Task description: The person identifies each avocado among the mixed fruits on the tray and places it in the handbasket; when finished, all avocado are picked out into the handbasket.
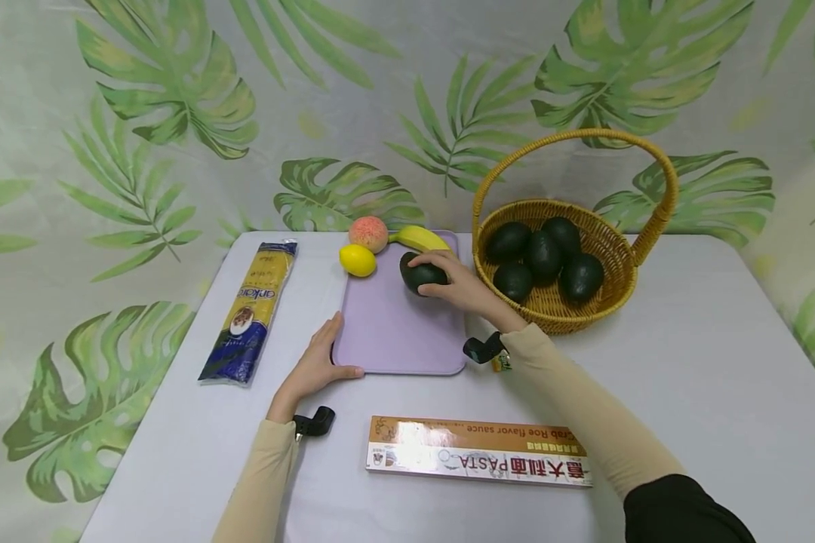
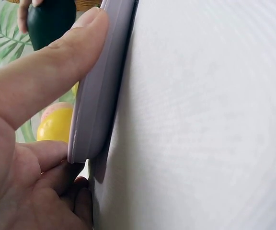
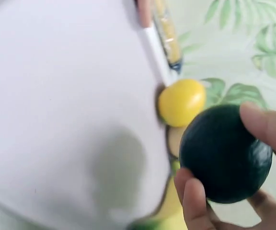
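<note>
My right hand (image 1: 451, 283) grips a dark green avocado (image 1: 416, 273) with thumb and fingers. In the right wrist view the avocado (image 3: 224, 154) hangs over the tray, whose surface carries a shadow. The lilac tray (image 1: 401, 332) lies on the table. At its near left corner, my left hand (image 1: 318, 366) spreads along the edges, thumb at the near side and fingers at the left. The left wrist view shows that thumb resting against the tray's rim (image 2: 97, 110). A yellow lemon (image 1: 358, 260), a peach (image 1: 369, 234) and a banana (image 1: 421, 238) lie at the tray's far end.
Right of the tray stands a wicker basket (image 1: 550, 320) with a tall handle, holding several avocados (image 1: 545, 256). A blue and yellow pasta packet (image 1: 247, 313) lies left. A pasta box (image 1: 478, 451) lies in front. A small colourful packet (image 1: 501, 362) sits partly under my right wrist.
</note>
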Demonstrator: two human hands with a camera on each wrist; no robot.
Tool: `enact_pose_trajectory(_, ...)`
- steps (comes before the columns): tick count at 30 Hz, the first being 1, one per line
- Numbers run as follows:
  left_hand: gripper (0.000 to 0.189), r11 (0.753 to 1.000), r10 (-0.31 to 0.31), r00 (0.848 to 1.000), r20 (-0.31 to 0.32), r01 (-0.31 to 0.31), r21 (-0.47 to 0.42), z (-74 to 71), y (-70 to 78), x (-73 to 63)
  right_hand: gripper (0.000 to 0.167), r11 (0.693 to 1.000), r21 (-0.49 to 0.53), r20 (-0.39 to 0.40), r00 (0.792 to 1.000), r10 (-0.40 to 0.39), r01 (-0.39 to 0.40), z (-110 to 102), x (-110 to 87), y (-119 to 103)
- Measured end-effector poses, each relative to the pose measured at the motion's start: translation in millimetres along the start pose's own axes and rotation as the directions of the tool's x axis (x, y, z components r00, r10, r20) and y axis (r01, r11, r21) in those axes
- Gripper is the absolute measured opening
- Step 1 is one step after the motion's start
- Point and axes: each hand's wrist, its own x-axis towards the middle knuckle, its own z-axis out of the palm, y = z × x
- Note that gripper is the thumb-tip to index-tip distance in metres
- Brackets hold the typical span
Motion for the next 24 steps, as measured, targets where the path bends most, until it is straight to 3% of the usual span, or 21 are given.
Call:
enact_pose_trajectory(5, 0.114, 1.0, -0.003, 1.0, 0.001, 0.003, -0.003, 0.0, 0.1, -0.1, 0.042, 0.997, 0.075, 0.028, 0.999, -0.034, 0.032, -26, -27.4, -8)
enact_pose_trajectory(9, 0.114, 1.0, 0.009, 1.0, -0.002, -0.009, -0.003, -0.7, -0.2, -0.6, 0.047, 0.991, 0.134, 0.013, 1.0, 0.009, -0.01, -55, -52.8, -8)
enact_pose_trajectory(19, 0.113, 1.0, 0.015, 1.0, 0.005, -0.015, -0.002, 0.2, -1.7, 0.2, 0.048, 0.983, 0.137, -0.152, 0.978, 0.144, -0.124, -124, -118.0, 25)
enact_pose_trajectory(24, 0.113, 1.0, 0.012, 1.0, 0.006, -0.012, -0.008, 0.2, -2.3, 0.0, 0.048, 0.981, 0.105, -0.177, 0.968, 0.179, -0.162, -146, -141.2, 40)
